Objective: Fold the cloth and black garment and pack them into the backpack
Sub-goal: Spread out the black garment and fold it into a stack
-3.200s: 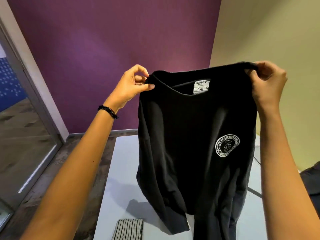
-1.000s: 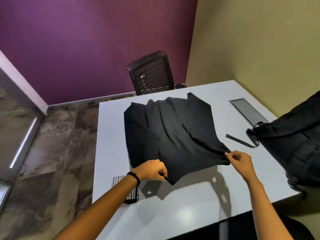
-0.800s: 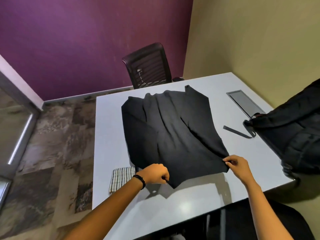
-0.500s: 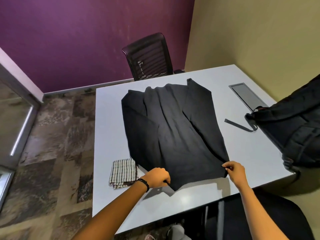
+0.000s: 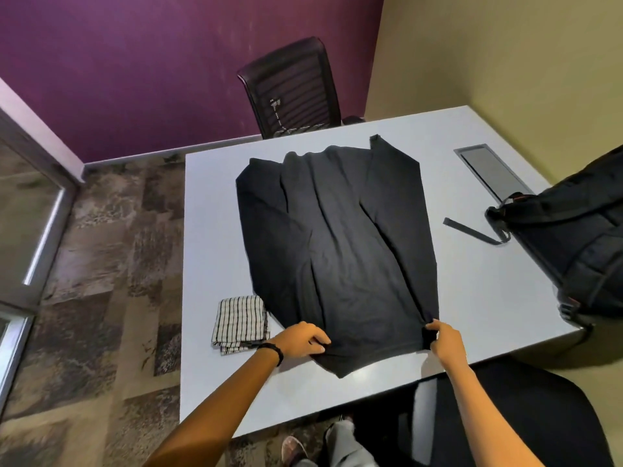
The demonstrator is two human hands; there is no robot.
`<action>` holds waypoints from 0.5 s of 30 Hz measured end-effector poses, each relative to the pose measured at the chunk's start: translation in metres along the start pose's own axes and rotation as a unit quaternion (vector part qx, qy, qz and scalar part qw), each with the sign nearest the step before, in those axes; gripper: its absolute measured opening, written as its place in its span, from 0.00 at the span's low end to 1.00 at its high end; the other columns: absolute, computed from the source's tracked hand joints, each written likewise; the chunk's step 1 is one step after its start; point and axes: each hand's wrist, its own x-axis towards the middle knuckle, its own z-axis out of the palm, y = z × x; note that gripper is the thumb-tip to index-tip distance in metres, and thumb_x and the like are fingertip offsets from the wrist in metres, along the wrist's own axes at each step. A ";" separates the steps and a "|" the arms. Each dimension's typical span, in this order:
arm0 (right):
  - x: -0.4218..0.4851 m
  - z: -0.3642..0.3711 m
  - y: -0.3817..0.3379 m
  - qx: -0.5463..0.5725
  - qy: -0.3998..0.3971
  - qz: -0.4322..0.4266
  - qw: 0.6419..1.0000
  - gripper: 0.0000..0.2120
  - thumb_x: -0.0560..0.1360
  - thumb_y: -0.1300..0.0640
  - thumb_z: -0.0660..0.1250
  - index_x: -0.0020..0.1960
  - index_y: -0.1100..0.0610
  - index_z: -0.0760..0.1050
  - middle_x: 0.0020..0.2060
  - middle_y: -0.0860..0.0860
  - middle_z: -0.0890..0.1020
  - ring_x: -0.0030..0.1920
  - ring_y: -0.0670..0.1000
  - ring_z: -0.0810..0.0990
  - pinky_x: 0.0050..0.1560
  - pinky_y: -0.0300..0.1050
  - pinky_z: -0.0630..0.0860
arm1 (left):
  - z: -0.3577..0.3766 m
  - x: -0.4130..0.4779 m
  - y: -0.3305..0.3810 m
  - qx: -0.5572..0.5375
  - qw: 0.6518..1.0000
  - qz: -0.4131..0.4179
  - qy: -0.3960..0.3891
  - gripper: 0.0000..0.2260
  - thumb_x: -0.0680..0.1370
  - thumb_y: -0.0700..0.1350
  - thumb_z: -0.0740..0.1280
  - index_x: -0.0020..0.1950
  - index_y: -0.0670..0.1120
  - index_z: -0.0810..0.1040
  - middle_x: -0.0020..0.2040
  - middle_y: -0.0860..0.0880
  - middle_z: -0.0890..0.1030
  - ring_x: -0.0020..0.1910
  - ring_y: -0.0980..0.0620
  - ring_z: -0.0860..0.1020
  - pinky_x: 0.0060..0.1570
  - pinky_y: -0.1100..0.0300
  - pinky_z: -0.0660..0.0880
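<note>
Black soft-fabric garment (image 5: 337,237), limp and light, pinched at corners near front edge of white table (image 5: 488,298) by left hand (image 5: 300,340) and right hand (image 5: 446,340).

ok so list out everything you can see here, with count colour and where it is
garment: one, black, spread flat mid-table
cloth: one, white with dark stripes, folded, on the table beside the garment's near left
backpack: one, black, at the table's right edge
strap: one, dark grey, lying on the table from the backpack toward the garment
table: one, pale grey, centre of view
hatch: one, grey, set in the table's far right
chairs: two, black, one behind the far edge, one at the near right
wristband: one, black, left wrist
hands: two, bare, left hand and right hand each gripping the garment's near edge
</note>
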 end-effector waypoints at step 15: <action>-0.007 0.065 -0.100 -0.070 -0.168 -0.295 0.938 0.22 0.75 0.69 0.59 0.68 0.57 0.70 0.69 0.52 0.70 0.70 0.52 0.68 0.71 0.42 0.62 | -0.081 -0.001 -0.069 -0.257 0.866 -0.247 0.352 0.29 0.76 0.40 0.67 0.73 0.38 0.59 0.72 0.36 0.63 0.71 0.38 0.64 0.69 0.49 0.62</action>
